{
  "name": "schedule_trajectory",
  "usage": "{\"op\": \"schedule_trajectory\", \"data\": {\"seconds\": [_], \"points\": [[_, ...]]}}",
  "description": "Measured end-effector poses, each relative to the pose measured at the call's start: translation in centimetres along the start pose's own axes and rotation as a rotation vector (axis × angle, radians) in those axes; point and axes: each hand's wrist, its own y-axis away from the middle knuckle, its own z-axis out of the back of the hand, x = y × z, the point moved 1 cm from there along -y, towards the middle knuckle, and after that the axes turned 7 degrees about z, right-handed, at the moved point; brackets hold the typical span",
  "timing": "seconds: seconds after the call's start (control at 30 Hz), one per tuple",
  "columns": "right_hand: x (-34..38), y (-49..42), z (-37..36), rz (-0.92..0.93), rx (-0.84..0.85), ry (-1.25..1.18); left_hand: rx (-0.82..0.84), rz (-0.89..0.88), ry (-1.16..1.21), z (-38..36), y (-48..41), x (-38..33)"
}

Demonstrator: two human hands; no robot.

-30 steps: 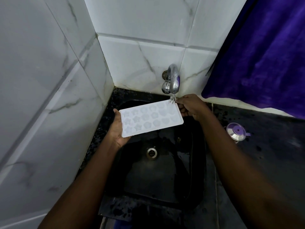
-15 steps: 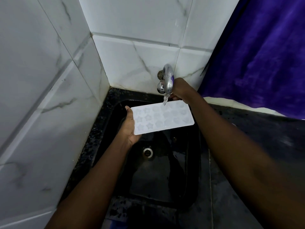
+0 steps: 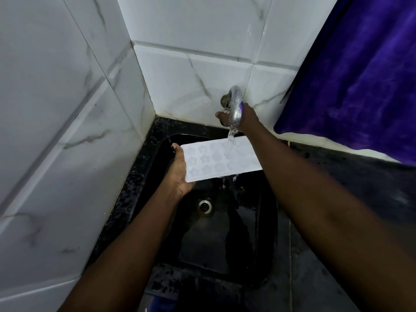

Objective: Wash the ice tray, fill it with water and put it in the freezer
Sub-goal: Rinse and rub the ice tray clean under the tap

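A white ice tray (image 3: 219, 159) with star and flower shaped pockets is held flat over the black sink (image 3: 157, 145). My left hand (image 3: 179, 174) grips its left end from below, thumb on the top edge. My right hand (image 3: 242, 117) reaches behind the chrome tap (image 3: 235, 109) on the back wall, fingers curled round the tap's handle. Water runs from the spout onto the tray's far right part and drips off its near edge into the basin.
White marble-look tiles close in the left and back. A purple cloth (image 3: 360, 75) hangs at the right over the dark wet counter (image 3: 349, 188). The sink drain (image 3: 204, 206) lies below the tray.
My right hand let go of the tray's right end and went up to the tap. Water now flows harder onto the tray. My left hand alone holds the tray.
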Motion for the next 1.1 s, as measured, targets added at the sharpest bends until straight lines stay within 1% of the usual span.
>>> {"op": "schedule_trajectory", "data": {"seconds": [0.07, 0.1, 0.17, 0.23, 0.3, 0.37, 0.43, 0.5, 0.57, 0.67, 0.77, 0.93, 1.03, 1.1], "points": [[0.0, 0.1, 0.5, -0.004, 0.008, -0.059, 0.012, 0.009, -0.005, -0.2, 0.2, 0.2], [-0.1, 0.2, 0.7, -0.018, 0.025, -0.147, 0.017, 0.012, -0.008, -0.2, 0.3, 0.4], [-0.3, 0.3, 1.0, -0.092, 0.104, -0.333, 0.018, 0.013, -0.021, -0.3, 0.3, 0.7], [-0.3, 0.2, 1.1, -0.174, 0.150, -0.414, 0.012, 0.015, -0.030, -0.2, 0.4, 0.8], [-0.3, -0.3, 1.3, -0.205, 0.163, -0.404, 0.008, 0.016, -0.034, -0.1, 0.7, 0.7], [-0.1, -0.4, 1.7, -0.184, 0.234, -0.365, 0.009, 0.003, -0.041, 0.2, 1.0, 0.6], [-0.2, 0.0, 2.4, -0.143, 0.295, -0.243, 0.021, -0.006, -0.046, 0.7, 1.6, 0.6], [-0.9, 1.0, 3.3, -0.124, 0.322, -0.100, 0.030, -0.011, -0.059, 1.6, 2.0, 0.6], [-2.1, 2.5, 3.9, -0.125, 0.332, -0.055, 0.015, -0.005, -0.077, 2.5, 2.5, 0.7], [-5.1, 5.7, 4.1, -0.072, 0.199, -0.183, 0.012, 0.007, -0.071, 3.5, 3.6, 1.1], [-7.7, 10.4, 2.2, -0.043, 0.065, -0.349, 0.025, 0.014, -0.080, 4.3, 5.2, 1.7], [-9.5, 17.4, -2.1, -0.017, -0.076, -0.551, 0.018, 0.009, -0.138, 5.6, 7.6, 2.5], [-9.8, 20.1, -3.9, 0.017, -0.150, -0.525, 0.027, 0.010, -0.146, 6.3, 8.6, 3.1], [-9.9, 21.3, -4.5, 0.102, -0.196, -0.448, 0.043, 0.003, -0.153, 6.7, 9.2, 3.6]]}}
